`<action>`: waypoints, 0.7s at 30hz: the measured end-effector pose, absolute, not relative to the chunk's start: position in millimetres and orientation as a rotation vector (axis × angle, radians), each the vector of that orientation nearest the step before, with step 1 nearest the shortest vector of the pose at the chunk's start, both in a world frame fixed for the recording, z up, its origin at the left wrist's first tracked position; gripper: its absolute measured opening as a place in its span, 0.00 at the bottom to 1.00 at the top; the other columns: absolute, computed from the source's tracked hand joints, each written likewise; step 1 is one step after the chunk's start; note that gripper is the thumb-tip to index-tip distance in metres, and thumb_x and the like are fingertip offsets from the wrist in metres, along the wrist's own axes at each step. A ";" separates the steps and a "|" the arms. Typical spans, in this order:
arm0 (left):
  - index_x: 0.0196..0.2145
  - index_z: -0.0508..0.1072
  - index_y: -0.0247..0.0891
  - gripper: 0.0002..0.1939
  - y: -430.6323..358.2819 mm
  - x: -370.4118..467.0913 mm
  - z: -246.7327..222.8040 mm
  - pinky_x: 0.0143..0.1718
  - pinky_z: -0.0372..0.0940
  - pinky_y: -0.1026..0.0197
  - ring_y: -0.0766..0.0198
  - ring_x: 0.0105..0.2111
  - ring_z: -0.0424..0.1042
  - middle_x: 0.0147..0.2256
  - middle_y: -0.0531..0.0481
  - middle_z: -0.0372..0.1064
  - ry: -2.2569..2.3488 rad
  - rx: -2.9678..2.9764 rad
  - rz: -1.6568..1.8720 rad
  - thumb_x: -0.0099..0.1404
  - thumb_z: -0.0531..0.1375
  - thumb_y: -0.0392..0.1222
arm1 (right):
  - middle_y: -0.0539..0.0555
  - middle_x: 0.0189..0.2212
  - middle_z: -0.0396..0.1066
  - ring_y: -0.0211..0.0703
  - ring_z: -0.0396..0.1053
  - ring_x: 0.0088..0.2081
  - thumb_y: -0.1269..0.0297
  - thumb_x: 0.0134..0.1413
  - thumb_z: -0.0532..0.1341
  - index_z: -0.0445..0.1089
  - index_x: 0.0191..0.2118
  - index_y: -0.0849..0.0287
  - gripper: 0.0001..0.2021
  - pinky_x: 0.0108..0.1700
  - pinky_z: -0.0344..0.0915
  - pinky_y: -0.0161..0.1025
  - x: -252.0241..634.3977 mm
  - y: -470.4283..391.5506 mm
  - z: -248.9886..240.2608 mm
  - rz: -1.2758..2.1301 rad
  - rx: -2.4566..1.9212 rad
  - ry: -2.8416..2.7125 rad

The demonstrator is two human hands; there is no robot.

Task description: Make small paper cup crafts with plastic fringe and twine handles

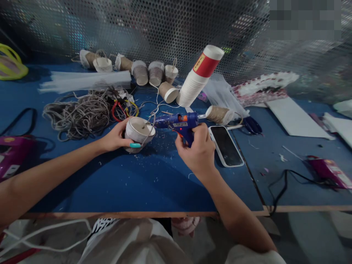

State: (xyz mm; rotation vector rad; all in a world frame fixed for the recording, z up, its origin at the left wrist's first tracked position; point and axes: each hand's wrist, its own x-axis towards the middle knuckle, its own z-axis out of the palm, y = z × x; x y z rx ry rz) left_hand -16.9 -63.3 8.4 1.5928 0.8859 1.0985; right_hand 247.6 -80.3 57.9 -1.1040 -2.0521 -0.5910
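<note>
My left hand (pixel 122 136) is closed around a paper cup (pixel 139 132) wrapped in pale material, its open end tilted up and a thin cord at its base. In my right hand (pixel 196 148) is a blue hot glue gun (pixel 176 121) with a small red light lit. The gun's nozzle points left, close to the cup's rim; whether it touches cannot be told. A clear glue stick (pixel 202 116) sticks out of the gun's back. Just behind it lies a twine-wrapped cup (pixel 219 114) on its side.
Tangled grey cord (pixel 82 113) and red- and yellow-handled scissors (pixel 118 111) lie left. A leaning stack of paper cups (pixel 192 86) stands behind the gun. A phone (pixel 227 146) sits by my right hand. Wrapped cups (pixel 140 73) line the perforated back panel. Purple boxes (pixel 331 172) lie at both sides.
</note>
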 end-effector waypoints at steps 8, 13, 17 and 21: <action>0.48 0.71 0.39 0.39 -63.8 -16.8 7.5 0.49 0.66 0.55 0.51 0.47 0.70 0.45 0.42 0.73 0.921 1.557 1.122 0.40 0.72 0.59 | 0.53 0.32 0.64 0.43 0.68 0.30 0.68 0.54 0.59 0.56 0.37 0.55 0.09 0.23 0.64 0.36 248.7 -82.7 57.7 -0.505 -1.143 -2.068; 0.48 0.71 0.39 0.38 -63.0 -17.4 6.1 0.48 0.67 0.55 0.51 0.46 0.71 0.45 0.42 0.73 0.913 1.572 1.117 0.41 0.72 0.58 | 0.53 0.30 0.64 0.43 0.68 0.30 0.67 0.55 0.58 0.57 0.37 0.54 0.07 0.24 0.65 0.38 249.0 -83.8 59.3 -0.563 -1.175 -2.100; 0.49 0.70 0.38 0.38 -62.5 -18.2 5.5 0.50 0.66 0.54 0.50 0.47 0.71 0.46 0.41 0.72 0.918 1.605 1.104 0.43 0.71 0.60 | 0.53 0.30 0.65 0.43 0.68 0.29 0.67 0.54 0.58 0.56 0.36 0.54 0.08 0.24 0.65 0.38 248.4 -84.8 61.6 -0.598 -1.153 -2.105; 0.49 0.70 0.38 0.38 -63.2 -17.0 6.4 0.49 0.67 0.54 0.50 0.46 0.71 0.46 0.41 0.72 0.904 1.589 1.111 0.44 0.71 0.60 | 0.54 0.31 0.65 0.43 0.68 0.30 0.68 0.53 0.59 0.57 0.37 0.54 0.09 0.25 0.65 0.38 249.3 -85.1 64.1 -0.578 -1.076 -2.031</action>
